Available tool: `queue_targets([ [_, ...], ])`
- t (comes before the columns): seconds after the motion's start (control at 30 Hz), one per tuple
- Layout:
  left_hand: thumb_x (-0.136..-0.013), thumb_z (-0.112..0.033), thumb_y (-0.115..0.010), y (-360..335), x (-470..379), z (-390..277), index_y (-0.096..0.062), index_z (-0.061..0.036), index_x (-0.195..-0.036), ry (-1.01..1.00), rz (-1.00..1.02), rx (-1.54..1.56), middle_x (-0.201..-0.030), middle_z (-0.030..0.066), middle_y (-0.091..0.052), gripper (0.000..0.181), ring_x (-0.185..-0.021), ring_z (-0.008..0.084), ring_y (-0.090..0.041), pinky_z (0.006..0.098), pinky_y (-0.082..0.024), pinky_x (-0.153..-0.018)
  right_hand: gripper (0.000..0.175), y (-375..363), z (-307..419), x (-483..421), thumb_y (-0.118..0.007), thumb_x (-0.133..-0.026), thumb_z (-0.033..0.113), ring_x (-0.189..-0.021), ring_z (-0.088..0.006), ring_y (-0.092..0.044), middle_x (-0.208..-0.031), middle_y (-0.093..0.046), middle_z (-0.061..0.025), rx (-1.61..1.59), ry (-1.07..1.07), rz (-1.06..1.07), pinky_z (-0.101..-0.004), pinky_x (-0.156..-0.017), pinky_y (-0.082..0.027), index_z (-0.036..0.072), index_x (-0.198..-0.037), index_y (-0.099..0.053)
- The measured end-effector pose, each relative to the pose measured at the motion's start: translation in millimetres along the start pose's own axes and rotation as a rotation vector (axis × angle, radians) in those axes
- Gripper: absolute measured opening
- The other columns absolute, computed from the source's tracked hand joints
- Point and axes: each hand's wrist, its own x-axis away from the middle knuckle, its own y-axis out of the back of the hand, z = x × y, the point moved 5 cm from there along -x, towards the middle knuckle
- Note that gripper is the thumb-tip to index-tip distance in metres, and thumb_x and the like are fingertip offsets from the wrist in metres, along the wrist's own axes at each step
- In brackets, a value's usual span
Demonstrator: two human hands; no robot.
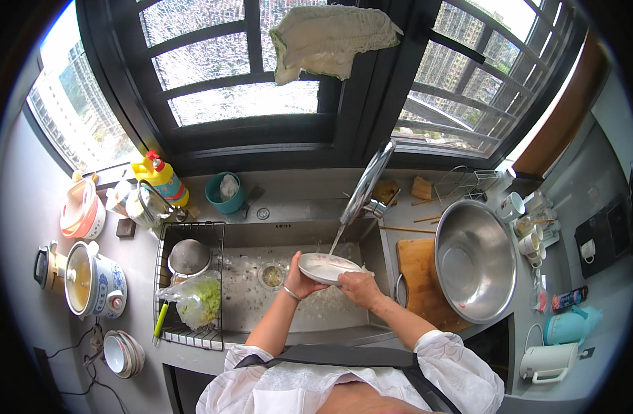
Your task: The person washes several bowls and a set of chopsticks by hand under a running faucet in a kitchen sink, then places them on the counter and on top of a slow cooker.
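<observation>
Over the metal sink (244, 310) I hold a white plate (321, 265), tilted, under a thin stream from the chrome faucet (365, 181). My left hand (302, 279) grips the plate's left side and underside. At its right edge is my right hand (359, 287), with a bit of whitish material, perhaps a cloth, showing beside the fingers; most of that is hidden. The drain strainer (271, 276) lies left of the plate and holds some residue.
Left, a black wire rack (222, 310) holds a strainer (189, 257) and a bag of greens (200, 302). Stacked bowls (122, 354) and a slow cooker (101, 282) stand farther left. To the right, a large steel basin (474, 259) overlaps a wooden cutting board (414, 279).
</observation>
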Motion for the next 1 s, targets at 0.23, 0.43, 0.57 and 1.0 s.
queue_targets([
  [0.23, -0.07, -0.007, -0.045, 41.5, -0.8, -9.8, -0.044, -0.0095, -0.111, -0.307, -0.364, -0.478, -0.095, 0.0073, -0.054, 0.041, -0.087, 0.0212, -0.056, 0.0351, -0.049, -0.071, 0.02, -16.8, -11.9, 12.4, -0.054, -0.076, 0.015, -0.078, -0.0282, -0.056, -0.081, -0.057, -0.0102, -0.018, 0.054, 0.351, -0.0384, -0.068, -0.044, 0.008, -0.095, -0.054],
  [0.43, -0.074, -0.012, -0.047, 36.9, 2.0, -1.2, -0.046, -0.0079, -0.109, -0.406, -0.305, -0.353, -0.091, 0.0094, -0.056, 0.035, -0.082, 0.0216, -0.057, 0.0352, -0.049, -0.07, 0.052, 23.7, -1.2, -31.0, -0.064, -0.069, 0.023, -0.108, -0.0315, -0.042, -0.117, -0.043, -0.0186, -0.099, -0.106, -0.253, -0.0363, -0.092, -0.033, 0.004, -0.114, -0.044],
  [0.57, -0.077, -0.015, -0.047, 38.8, 4.8, -6.1, -0.047, -0.0052, -0.106, -0.395, -0.357, -0.275, -0.089, 0.0105, -0.057, 0.031, -0.082, 0.0221, -0.058, 0.0347, -0.049, -0.072, 0.054, 0.1, -69.9, 13.3, -0.062, -0.072, 0.019, -0.108, -0.0286, -0.044, -0.118, -0.042, -0.0157, -0.298, -0.605, -0.414, -0.0366, -0.09, -0.037, 0.004, -0.118, -0.039],
  [1.0, -0.068, -0.024, -0.062, -53.1, 32.0, 33.1, -0.056, -0.0142, -0.085, -0.904, -0.3, -2.184, -0.088, 0.0074, -0.049, 0.02, -0.087, 0.027, -0.045, 0.0378, -0.037, -0.073, 0.042, -79.8, -64.3, 61.0, -0.041, -0.068, 0.003, -0.082, -0.0318, -0.058, -0.098, -0.052, -0.0165, -1.568, -0.913, -0.206, -0.0459, -0.064, -0.053, -0.004, -0.109, -0.041],
])
